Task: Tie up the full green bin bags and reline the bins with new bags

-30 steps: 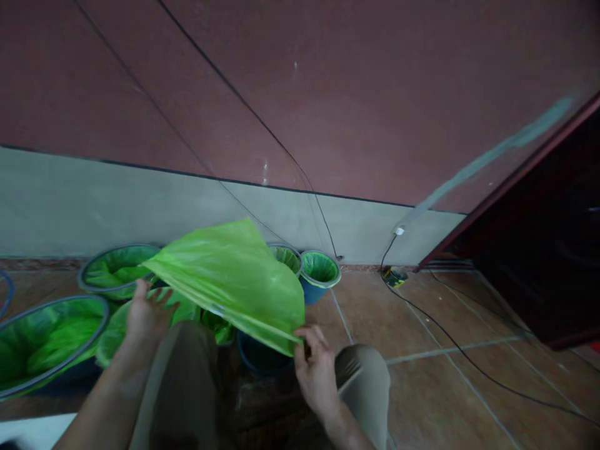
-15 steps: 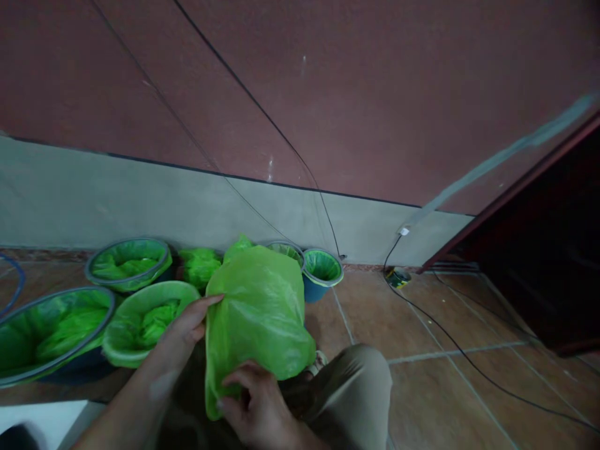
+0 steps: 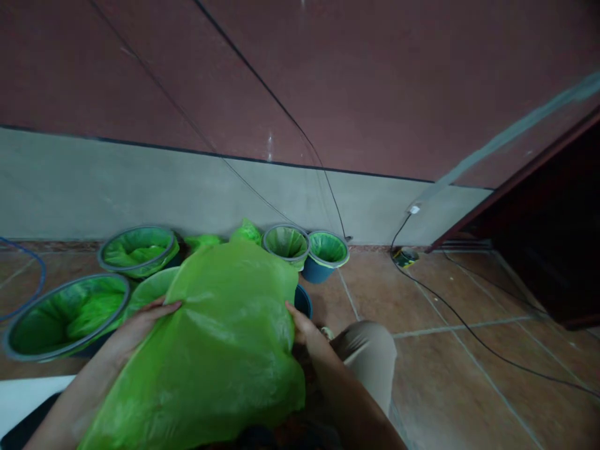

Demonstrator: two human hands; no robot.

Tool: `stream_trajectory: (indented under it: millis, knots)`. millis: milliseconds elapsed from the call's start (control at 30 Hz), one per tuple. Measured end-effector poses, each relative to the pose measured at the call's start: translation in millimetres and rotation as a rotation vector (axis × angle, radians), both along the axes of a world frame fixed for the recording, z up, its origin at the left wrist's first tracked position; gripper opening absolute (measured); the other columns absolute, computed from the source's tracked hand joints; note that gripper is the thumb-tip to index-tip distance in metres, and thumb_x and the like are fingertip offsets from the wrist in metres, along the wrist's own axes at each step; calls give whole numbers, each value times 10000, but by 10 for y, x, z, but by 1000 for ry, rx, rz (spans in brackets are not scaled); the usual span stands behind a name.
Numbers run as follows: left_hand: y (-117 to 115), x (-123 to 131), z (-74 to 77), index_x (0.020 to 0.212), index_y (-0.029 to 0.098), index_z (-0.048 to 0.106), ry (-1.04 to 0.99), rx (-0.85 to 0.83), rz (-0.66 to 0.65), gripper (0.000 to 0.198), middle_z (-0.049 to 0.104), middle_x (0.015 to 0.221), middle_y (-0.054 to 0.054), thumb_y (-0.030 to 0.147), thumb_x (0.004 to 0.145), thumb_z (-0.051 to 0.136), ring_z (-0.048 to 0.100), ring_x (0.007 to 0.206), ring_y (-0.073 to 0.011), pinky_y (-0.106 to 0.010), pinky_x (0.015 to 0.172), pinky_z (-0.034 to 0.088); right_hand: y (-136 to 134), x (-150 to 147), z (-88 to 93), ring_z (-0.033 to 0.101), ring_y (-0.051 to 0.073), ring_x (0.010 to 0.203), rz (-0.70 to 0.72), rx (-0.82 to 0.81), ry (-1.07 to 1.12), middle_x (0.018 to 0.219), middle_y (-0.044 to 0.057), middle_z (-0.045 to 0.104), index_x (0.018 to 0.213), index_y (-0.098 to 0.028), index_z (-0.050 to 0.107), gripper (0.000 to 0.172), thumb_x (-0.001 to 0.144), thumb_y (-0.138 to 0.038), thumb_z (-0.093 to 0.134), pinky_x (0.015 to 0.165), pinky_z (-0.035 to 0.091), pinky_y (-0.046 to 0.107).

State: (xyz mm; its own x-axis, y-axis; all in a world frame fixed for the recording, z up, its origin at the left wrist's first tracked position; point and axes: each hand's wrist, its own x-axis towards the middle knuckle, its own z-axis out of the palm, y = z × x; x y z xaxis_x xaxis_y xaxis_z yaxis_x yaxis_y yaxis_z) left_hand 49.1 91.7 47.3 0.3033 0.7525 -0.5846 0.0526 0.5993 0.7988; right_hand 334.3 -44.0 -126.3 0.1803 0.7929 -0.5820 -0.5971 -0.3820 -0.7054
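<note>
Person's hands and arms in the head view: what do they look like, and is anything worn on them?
The left hand and right hand show no gloves. The left forearm and right forearm are bare, with no sleeve, watch or bracelet in view.

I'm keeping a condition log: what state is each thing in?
Green bag: spread out, held up
Left hand: gripping its left side
Right hand: gripping its right edge
Two larger left buckets: lined in green
Pale green bucket: partly hidden
Two wall-side buckets: lined likewise
Bucket behind right hand: mostly hidden
Green bundle: crumpled
Black floor cable: lying loose
Can: on the floor
</note>
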Motion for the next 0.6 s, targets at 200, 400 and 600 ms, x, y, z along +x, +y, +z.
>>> stream_trajectory:
  millis: [200, 400, 600]
  knots:
    - [384, -198, -328, 1247, 245, 562, 105, 33, 178, 736, 734, 726, 22, 167, 566, 830, 695, 571, -227, -327, 529, 576, -55, 160, 134, 681, 193, 669, -207, -36, 45, 692, 36, 700, 757, -184, 639, 90, 714, -260, 661, 689, 553, 328]
    - [462, -29, -269, 1062, 218, 667, -153, 188, 156, 577, 749, 860, 21, 91, 514, 793, 696, 688, -156, -222, 623, 572, -131, 778, 671, 643, 181, 621, -538, 102, -227, 666, -16, 680, 825, -221, 627, 242, 625, -275, 753, 637, 536, 317]
    - [475, 115, 6, 1207, 231, 636, -194, 311, 85, 690, 724, 786, 16, 188, 549, 840, 654, 676, -121, -184, 620, 515, -285, 881, 1429, 653, 161, 750, -422, 329, -403, 864, -8, 713, 1250, -249, 568, 670, 629, -322, 807, 729, 521, 298]
